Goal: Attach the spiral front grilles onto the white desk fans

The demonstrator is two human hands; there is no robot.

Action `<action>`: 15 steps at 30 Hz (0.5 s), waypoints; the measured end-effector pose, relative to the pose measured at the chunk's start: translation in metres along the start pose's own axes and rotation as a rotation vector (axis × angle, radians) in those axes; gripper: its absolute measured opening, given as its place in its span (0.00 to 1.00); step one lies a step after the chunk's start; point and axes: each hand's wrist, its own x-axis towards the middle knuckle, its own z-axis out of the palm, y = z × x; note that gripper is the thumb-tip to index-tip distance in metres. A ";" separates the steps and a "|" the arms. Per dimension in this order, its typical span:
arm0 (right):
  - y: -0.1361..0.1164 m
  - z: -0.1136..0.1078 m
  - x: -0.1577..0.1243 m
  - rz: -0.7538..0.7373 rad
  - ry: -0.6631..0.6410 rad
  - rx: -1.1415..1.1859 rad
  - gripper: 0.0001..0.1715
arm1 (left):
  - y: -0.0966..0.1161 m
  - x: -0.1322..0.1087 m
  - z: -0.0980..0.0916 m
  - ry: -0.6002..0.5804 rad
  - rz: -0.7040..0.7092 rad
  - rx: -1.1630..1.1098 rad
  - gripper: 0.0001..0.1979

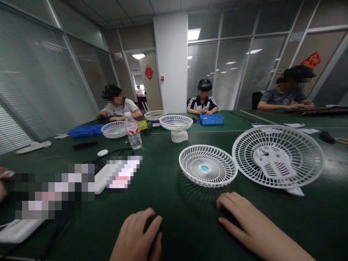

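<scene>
My left hand point(140, 233) rests over the near part of the green table point(187, 214), fingers apart and slightly bent, with nothing in it. To the right, my right hand point(236, 214) is also empty, its thumb apart from the curved fingers. Just beyond it lies a white fan grille point(208, 166) with a light-blue centre disc, nearest to the right hand but apart from it. Farther right, a larger white fan grille point(307, 159) carries a slotted motor housing at its middle.
A water bottle point(133, 132) stands left of centre. Behind it are more white grilles point(115, 129) and a grille on a white base point(178, 136). Blue trays point(212, 119) lie farther back. White strips and black cables point(58, 232) cover the left side. Several people sit around the table.
</scene>
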 end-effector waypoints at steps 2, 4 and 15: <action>0.001 -0.001 0.001 -0.011 -0.013 0.007 0.14 | 0.001 0.008 -0.002 -0.104 0.000 -0.059 0.12; 0.001 -0.002 0.001 -0.006 -0.012 0.022 0.16 | 0.000 0.013 -0.003 -0.155 -0.006 -0.083 0.11; -0.002 -0.002 0.000 -0.012 -0.031 0.013 0.13 | -0.005 -0.005 0.017 -0.120 -0.056 -0.130 0.12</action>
